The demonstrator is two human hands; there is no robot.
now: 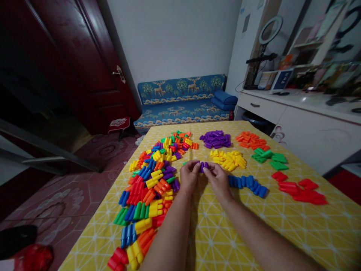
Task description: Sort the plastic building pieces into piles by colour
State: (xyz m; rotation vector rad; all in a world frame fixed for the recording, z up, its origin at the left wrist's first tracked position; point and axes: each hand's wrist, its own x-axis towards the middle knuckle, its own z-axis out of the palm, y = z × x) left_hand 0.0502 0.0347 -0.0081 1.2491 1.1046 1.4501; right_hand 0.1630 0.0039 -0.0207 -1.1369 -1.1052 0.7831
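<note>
Both hands meet over the middle of the table at a purple plastic building block (202, 167). My left hand (188, 175) pinches its left side, and my right hand (217, 178) grips its right side. Close by on the left lies a long mixed heap of coloured blocks (152, 175). Just past my hands is a pile of yellow blocks (232, 160), with a purple pile (216, 139) behind it. A row of blue blocks (248, 184) lies right of my right hand.
Orange blocks (252, 140), green blocks (269, 158) and red blocks (300, 190) form separate groups along the right of the yellow-clothed table (225, 241). A blue patterned sofa (180, 101) stands beyond it, a white dresser (310, 120) at the right, a small stool (120, 123) at left.
</note>
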